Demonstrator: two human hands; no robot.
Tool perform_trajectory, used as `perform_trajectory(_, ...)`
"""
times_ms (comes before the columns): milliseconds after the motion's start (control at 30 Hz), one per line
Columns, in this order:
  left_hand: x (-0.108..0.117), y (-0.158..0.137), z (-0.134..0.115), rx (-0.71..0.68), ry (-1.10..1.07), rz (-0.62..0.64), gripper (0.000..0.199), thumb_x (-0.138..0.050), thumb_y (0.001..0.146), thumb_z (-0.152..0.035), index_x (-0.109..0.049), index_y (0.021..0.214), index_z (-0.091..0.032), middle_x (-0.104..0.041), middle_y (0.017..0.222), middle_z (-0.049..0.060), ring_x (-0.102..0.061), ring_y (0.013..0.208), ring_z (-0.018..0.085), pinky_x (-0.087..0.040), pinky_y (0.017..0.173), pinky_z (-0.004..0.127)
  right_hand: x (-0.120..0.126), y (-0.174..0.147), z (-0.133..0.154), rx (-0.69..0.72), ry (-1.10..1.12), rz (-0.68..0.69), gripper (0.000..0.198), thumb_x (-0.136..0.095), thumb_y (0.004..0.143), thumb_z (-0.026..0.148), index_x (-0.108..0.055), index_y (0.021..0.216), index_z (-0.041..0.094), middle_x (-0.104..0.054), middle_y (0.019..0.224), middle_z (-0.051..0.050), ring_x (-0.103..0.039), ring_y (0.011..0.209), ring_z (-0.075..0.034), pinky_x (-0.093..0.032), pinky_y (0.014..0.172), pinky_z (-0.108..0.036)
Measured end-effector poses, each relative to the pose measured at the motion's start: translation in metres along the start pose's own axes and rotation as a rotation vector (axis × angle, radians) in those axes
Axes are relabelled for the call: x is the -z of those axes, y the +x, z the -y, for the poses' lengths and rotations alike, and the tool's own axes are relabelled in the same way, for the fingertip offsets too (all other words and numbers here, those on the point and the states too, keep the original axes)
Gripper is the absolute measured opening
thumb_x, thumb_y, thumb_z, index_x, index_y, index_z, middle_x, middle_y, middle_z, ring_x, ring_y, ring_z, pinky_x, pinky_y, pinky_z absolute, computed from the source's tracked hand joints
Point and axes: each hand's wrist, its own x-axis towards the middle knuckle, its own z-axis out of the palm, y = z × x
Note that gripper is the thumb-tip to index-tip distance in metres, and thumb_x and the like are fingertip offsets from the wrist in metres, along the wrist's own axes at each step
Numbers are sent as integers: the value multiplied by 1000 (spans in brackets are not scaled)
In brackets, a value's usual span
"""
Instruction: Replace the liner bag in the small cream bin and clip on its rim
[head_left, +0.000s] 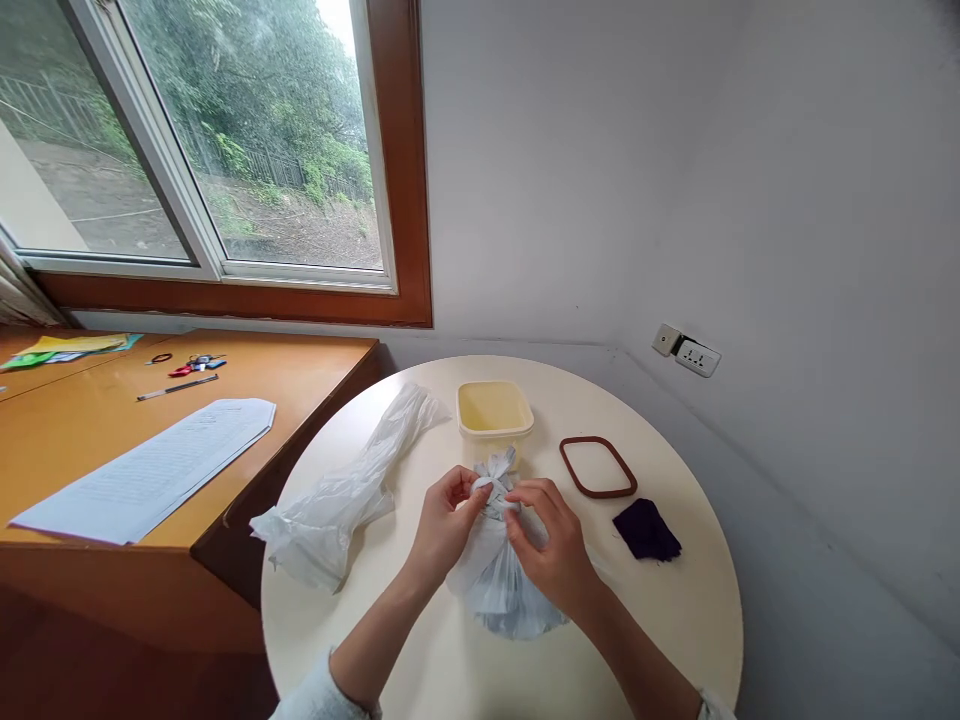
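A white plastic bag [517,595], gathered and twisted at its neck, stands on the round table in front of me. My left hand [451,515] pinches the gathered neck from the left, thumb and fingers closed on it. From the right, my right hand [549,535] holds the neck's plastic between thumb and forefinger. The knotted-looking top of the bag sticks up between my hands. What the bag contains is hidden. Just behind it sits an open, pale yellow plastic container [495,408], partly covered by the bag's top.
A second plastic bag [352,490] lies crumpled on the round table [420,660] at left. At right are a brown rounded-square frame [598,467] and a folded dark cloth [646,530]. The wooden desk [300,360] holds papers [150,470], a pen [178,388] and keys [199,365].
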Motion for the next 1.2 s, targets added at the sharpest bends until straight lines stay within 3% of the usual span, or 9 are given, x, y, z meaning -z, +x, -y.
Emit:
perform_trajectory(233,-1,1,-5,79,-90,90,31,-62,71,-42,-48,66,-16,-47,59,-4,-41,58,9,-32,56,21,0,0,-9,105,-233,70,23,-51,82,14,-54,103,22,-61,93,-6,-56,87,-19,-47,77,-36)
perform_trajectory(367,0,2,-6,117,-110,137,32,-63,70,-43,-47,65,-16,-45,56,-5,-38,55,8,-29,53,20,7,-4,-15,108,-252,55,20,-48,82,11,-57,97,22,-65,86,-5,-57,80,-19,-47,73,-36)
perform_trajectory(500,3,4,-1,56,-22,165,29,-61,73,-42,-50,68,-16,-50,64,-2,-44,62,10,-33,57,21,11,-4,-15,-38,-85,2,15,-50,81,11,-59,85,22,-65,84,-4,-58,81,-18,-48,73,-34)
perform_trajectory(700,8,8,3,-45,82,167,28,-58,75,-43,-53,69,-16,-50,65,-1,-44,64,12,-34,59,22,5,-2,-16,-325,393,-19,3,-59,77,21,-60,74,20,-64,80,-3,-61,81,-16,-50,75,-30)
perform_trajectory(800,5,6,1,-34,-6,126,29,-62,73,-43,-51,67,-16,-48,62,-2,-43,62,11,-33,58,21,1,-1,-19,-438,562,-23,9,-63,74,26,-59,73,19,-64,81,-4,-62,81,-17,-50,74,-29)
perform_trajectory(900,2,3,-3,88,-225,130,30,-65,70,-42,-48,71,-17,-52,63,-2,-46,62,10,-35,59,21,0,-1,-20,-481,585,2,11,-63,75,28,-58,75,18,-65,83,-4,-62,81,-16,-50,73,-28)
perform_trajectory(1033,2,0,-7,255,-455,198,31,-67,68,-40,-46,74,-18,-53,62,-2,-50,61,11,-37,58,21,1,-1,-18,-382,405,72,8,-54,81,26,-58,81,19,-64,83,-4,-61,80,-16,-50,72,-28)
perform_trajectory(1200,2,-1,-8,230,-420,167,28,-66,70,-39,-48,74,-18,-49,56,-4,-46,55,9,-34,53,19,-1,-4,-12,-76,-43,35,14,-47,83,15,-58,89,21,-63,91,-6,-58,87,-18,-48,78,-34)
